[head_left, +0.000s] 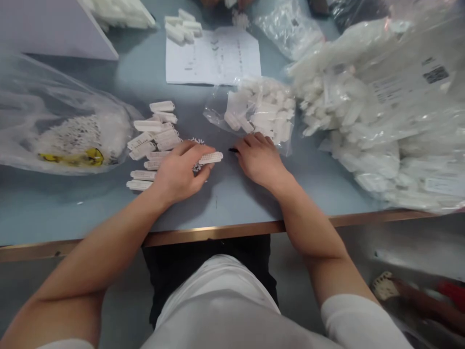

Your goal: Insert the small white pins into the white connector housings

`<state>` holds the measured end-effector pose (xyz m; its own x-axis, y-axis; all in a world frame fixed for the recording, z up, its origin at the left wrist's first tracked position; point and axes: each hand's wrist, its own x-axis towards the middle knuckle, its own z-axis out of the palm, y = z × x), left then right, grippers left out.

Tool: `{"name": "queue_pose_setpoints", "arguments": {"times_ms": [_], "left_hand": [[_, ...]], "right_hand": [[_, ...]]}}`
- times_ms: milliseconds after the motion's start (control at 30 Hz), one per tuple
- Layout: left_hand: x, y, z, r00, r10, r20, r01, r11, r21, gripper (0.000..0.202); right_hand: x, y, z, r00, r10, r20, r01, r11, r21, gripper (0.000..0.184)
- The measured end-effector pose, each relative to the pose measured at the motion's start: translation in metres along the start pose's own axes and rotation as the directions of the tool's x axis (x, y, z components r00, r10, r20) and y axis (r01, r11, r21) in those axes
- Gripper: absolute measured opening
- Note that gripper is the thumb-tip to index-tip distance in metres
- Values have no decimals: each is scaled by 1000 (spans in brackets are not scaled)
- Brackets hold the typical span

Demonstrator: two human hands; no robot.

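Note:
My left hand (pixel 181 172) is closed, pinching a white slotted plastic strip (pixel 211 157) between thumb and fingers. Small white pieces (pixel 198 167) lie on the table under that hand. Left of it is a loose pile of similar white strips (pixel 145 140), some in rows. My right hand (pixel 259 160) rests on the table with its fingers curled. A small dark tip (pixel 233 150) pokes out at its fingertips; the rest is hidden beneath the hand. Just beyond the right hand sits a clear bag of white plastic parts (pixel 271 109).
A large clear bag (pixel 69 131) with small white pieces lies at left. Big bags of white parts (pixel 381 111) fill the right side. Behind are a printed sheet (pixel 214 60), white strips (pixel 183 26) and a co-worker's hand (pixel 218 2). The table's front edge (pixel 218 232) runs before me.

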<state>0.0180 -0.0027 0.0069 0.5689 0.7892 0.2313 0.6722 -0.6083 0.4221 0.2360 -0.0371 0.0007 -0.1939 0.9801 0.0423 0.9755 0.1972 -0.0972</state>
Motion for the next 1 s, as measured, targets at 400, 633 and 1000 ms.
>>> {"name": "queue_pose_setpoints", "arguments": {"times_ms": [400, 633, 1000], "left_hand": [[3, -2, -12, 968, -182, -174, 187, 982, 14, 35], [2, -1, -12, 976, -164, -141, 170, 985, 35, 35], [-6, 1, 1, 994, -43, 105, 48, 998, -42, 34]], "right_hand": [[-1, -35, 12, 910, -409, -61, 410, 871, 271, 19], [1, -56, 14, 907, -420, 40, 404, 891, 207, 26], [-2, -3, -11, 998, 0, -56, 31, 832, 554, 13]]}}
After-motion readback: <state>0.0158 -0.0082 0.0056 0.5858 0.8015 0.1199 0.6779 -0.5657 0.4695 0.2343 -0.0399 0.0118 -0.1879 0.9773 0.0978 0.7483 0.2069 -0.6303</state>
